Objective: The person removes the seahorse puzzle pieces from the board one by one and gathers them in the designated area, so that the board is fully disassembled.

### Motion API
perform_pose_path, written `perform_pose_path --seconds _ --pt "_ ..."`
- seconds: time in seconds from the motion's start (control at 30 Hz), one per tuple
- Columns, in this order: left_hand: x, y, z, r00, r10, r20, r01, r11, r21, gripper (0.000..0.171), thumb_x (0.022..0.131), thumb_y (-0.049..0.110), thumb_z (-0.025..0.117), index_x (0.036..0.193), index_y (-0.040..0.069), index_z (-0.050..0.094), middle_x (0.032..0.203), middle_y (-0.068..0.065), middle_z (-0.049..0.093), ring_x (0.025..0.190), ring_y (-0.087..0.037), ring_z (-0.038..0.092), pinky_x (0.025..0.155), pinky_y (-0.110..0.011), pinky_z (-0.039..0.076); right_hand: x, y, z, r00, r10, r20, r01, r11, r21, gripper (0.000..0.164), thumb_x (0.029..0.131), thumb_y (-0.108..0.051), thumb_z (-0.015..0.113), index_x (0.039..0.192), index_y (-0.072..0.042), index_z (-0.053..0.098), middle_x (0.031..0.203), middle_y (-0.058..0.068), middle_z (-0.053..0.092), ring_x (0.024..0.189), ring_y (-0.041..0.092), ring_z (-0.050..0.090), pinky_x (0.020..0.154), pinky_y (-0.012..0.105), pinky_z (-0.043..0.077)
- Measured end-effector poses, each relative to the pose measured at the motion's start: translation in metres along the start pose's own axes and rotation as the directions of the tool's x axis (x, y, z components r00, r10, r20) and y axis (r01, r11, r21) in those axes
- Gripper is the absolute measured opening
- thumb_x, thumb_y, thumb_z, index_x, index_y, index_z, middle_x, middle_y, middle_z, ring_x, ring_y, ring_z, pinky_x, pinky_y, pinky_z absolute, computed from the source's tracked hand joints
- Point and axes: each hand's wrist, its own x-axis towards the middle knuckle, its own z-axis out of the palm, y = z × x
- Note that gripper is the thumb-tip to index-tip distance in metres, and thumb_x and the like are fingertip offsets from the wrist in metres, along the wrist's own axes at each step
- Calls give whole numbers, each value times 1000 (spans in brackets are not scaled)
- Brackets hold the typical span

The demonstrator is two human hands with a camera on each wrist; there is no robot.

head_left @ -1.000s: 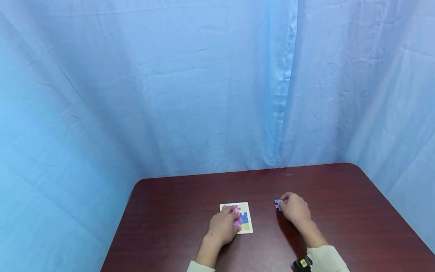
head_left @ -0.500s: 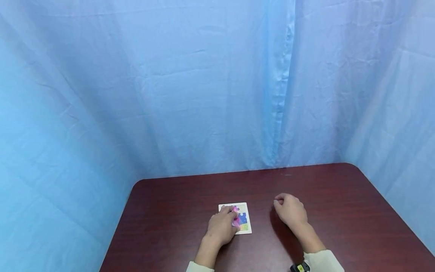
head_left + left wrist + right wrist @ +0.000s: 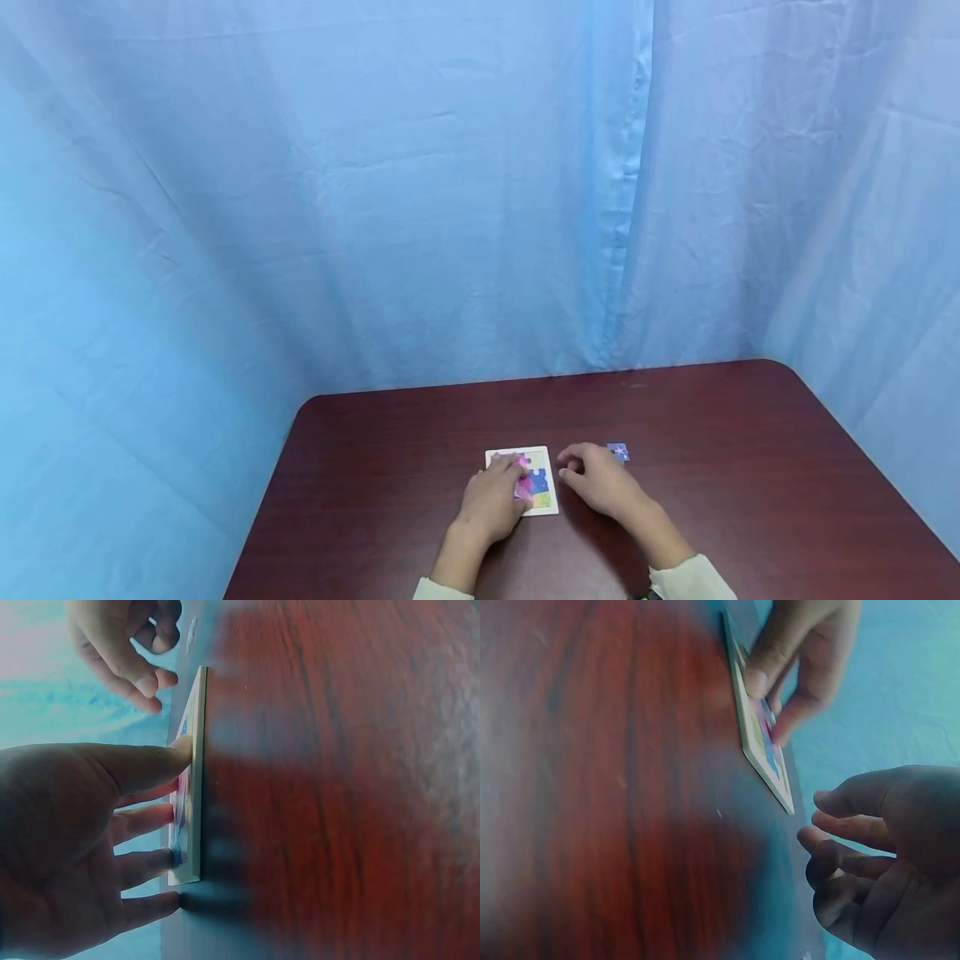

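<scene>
A small jigsaw puzzle [image 3: 538, 481] sits in a square white-rimmed tray [image 3: 553, 501] on the table; pink, blue and yellow-green pieces show in it. The upper right of the tray is pale and bare. My left hand [image 3: 486, 500] lies over the tray's left half, its straight fingers [image 3: 146, 821] and thumb pressing on the pieces and hiding part of them. Just right of the tray is my right hand [image 3: 602, 483], fingers loosely bent, thumb and forefinger apart with nothing between them. Behind it, a loose blue puzzle piece [image 3: 618, 451] with a pale star lies on the table.
The dark red-brown wooden table [image 3: 375, 467] has rounded far corners. Light blue curtains [image 3: 465, 208] hang behind it and along both sides.
My right hand has let go of the blue puzzle piece, leaving it on the table, and moved left to beside the tray. The left hand has stayed on the puzzle.
</scene>
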Motion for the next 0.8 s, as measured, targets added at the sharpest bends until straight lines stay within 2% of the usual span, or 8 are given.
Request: perform_pose_path --seconds 0.2,0.33,0.4,0.53,0.7,0.8 --pt "2 2 0 1000 -16 11 16 999 31 51 91 29 80 137 11 66 148 -7 64 141 -33 60 105 -58 56 0 -9 15 997 -72 7 72 997 -22 21 88 -8 81 109 -3 79 92 -1 63 84 9 57 76 29 52" --pt "3 3 0 1000 -18 22 17 999 48 57 92 31 79 143 10 64 150 -6 63 142 -33 60 106 -58 56 0 -14 20 997 -63 40 66 996 -62 38 85 -9 83 121 4 76 93 3 59 80 11 50 72 28 45" --pt "3 3 0 1000 -11 21 10 999 41 56 92 30 79 142 10 65 151 -6 63 142 -33 59 106 -58 56 -1 -16 21 998 -56 42 59 995 -80 41 83 -8 85 122 4 76 92 4 57 77 12 47 69 27 43" --pt "3 4 -2 1000 4 13 -5 998 55 52 91 30 79 139 12 69 151 -6 63 141 -33 61 105 -56 57 -2 -17 22 998 -52 40 55 994 -90 36 83 -6 86 117 2 79 89 4 55 75 13 45 66 27 40" --pt "2 4 -3 1000 10 18 -11 994 108 52 92 32 79 140 13 70 148 -6 65 139 -31 62 104 -51 58 0 -17 24 998 -55 38 59 994 -91 26 82 -5 85 108 -4 81 91 3 59 79 11 50 73 30 49" --pt "1 5 -3 1000 2 31 -6 993 114 51 93 32 77 141 13 70 149 -7 63 141 -31 59 108 -49 56 2 -17 25 998 -51 46 55 995 -87 25 81 -3 84 105 -5 78 93 3 59 79 12 51 74 32 50"
